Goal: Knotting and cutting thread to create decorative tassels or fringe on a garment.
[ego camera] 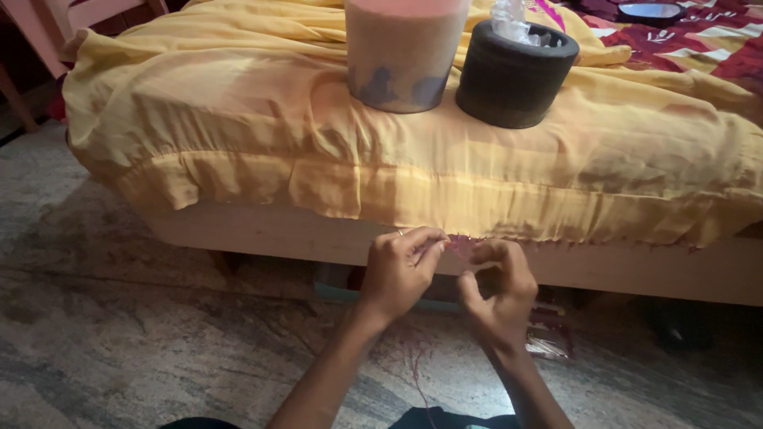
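Nearest the camera, two bare forearms rise from the bottom edge over a grey marbled stone floor [119, 342], and a thin reddish thread [416, 373] trails down between them. The left hand [397, 274] and the right hand [497, 290] meet just below the hanging hem of a yellow cloth [238, 119]. The left hand's fingers [425, 238] are drawn close together in a pinch at the hem, and a ring shows on one of them. The right hand's fingers [486, 253] are curled narrow, thumb up, and between the two hands sits a small bit of pinkish-red edging [461, 245], touching the cloth's lower edge; whether a needle is held is too small to tell. Similar reddish edging runs along the hem to the right. Behind the hands is the pale wooden side of a bed [262, 230], with dark space beneath it where some flat packets lie dimly on the floor. The yellow cloth is spread across the bed's top and droops over its side in folds. On it, further back, stand a large translucent container [401, 56] with a pinkish top and, just beside it to the right, a black round container [513, 75] with crumpled clear plastic in it. Beyond, at the far right, a red patterned bedcover [699, 40] shows.
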